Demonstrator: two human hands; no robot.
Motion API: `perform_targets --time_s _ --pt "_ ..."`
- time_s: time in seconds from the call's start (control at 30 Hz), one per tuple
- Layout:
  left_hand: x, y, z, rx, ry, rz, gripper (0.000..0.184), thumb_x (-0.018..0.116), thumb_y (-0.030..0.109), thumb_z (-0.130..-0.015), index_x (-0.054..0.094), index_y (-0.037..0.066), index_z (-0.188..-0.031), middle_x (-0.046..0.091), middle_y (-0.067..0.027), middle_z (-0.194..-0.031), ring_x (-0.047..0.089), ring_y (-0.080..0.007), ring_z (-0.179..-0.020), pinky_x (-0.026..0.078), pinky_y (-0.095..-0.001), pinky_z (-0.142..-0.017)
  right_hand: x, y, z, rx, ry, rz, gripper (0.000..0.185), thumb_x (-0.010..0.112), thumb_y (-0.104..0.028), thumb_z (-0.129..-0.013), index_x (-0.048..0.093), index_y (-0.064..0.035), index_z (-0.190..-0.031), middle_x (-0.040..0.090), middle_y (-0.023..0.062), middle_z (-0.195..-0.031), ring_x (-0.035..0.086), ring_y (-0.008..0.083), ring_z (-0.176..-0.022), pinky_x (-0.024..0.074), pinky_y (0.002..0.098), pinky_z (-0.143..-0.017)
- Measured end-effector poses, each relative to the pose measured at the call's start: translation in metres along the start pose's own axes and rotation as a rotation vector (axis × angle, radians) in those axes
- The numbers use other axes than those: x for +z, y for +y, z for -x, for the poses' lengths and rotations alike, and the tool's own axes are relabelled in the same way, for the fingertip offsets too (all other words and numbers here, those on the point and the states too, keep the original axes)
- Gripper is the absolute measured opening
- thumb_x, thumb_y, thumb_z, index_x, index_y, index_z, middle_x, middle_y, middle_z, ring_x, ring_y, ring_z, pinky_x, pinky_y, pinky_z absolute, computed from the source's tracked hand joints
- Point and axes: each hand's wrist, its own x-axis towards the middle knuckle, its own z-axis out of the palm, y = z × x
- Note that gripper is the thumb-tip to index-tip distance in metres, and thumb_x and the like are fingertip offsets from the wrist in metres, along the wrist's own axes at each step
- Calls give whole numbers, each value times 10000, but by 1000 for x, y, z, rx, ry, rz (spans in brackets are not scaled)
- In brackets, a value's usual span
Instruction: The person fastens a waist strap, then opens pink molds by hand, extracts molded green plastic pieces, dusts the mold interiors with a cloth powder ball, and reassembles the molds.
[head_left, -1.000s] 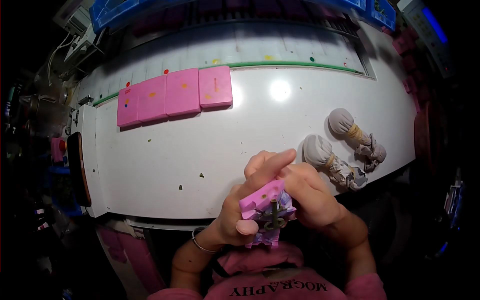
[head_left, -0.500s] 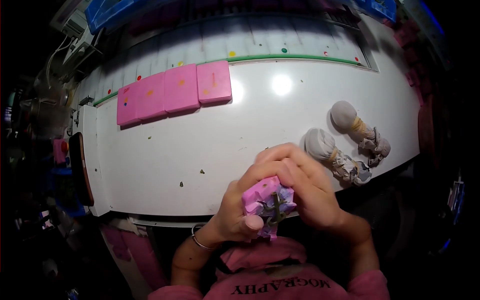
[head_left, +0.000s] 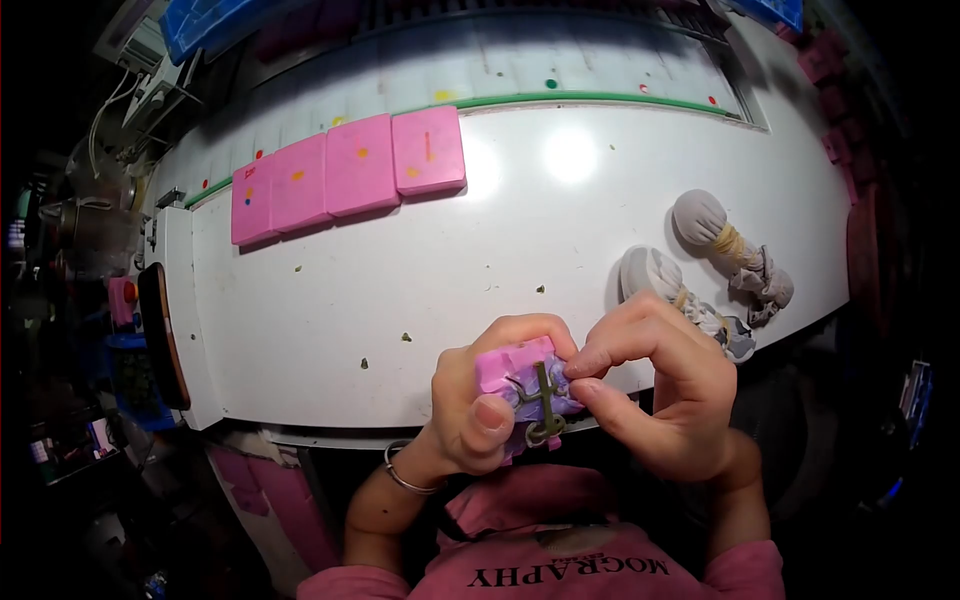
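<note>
A pink and purple block (head_left: 510, 365) with a dark green branched piece (head_left: 545, 400) on its face is held above the table's front edge. My left hand (head_left: 475, 400) is wrapped round the block from the left, its thumb on the near side. At the block's right edge, the thumb and index finger of my right hand (head_left: 660, 385) are bent close together and touch it. Whether anything small is between those fingertips is too small to tell.
Several pink slabs (head_left: 362, 165) lie in a row at the back left of the white table (head_left: 300, 340). Two cloth-wrapped bundles, one farther back (head_left: 700, 218) and one nearer (head_left: 650, 272), lie at the right. A blue bin (head_left: 215, 25) stands at the back left.
My right hand has come off the top of the block and moved to its right side, with fingers now pinched there. My left hand still holds the block. A green crumb now shows behind the hands.
</note>
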Motion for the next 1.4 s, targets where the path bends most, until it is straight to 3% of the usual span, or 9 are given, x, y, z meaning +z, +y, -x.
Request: perform_targets --time_s 0.7,0.97,1.4 --pt "-5 -3 -2 159 -42 -269 611 403 515 -907 546 -69 -1016 605 -99 -741 590 -163 -577 462 -252 -529 -9 -10 -10 -136 -127 258 242 707 37 -603 612 -47 -810 575 73 -771 532 194 -672 405 276 -589" --pt "-4 -2 -4 190 -48 -358 590 422 501 -898 562 -64 -994 598 -125 -743 594 -223 -561 463 -285 -516 -10 -9 -12 -173 -179 296 216 696 14 -617 587 -56 -790 559 64 -763 498 203 -647 378 292 -577" --pt "-3 2 -7 233 -70 -371 549 436 462 -905 563 -65 -987 616 -126 -794 610 -214 -591 478 -274 -535 -10 -8 -9 -259 -134 368 160 690 -42 -668 580 -58 -783 542 55 -722 461 195 -610 340 298 -546"
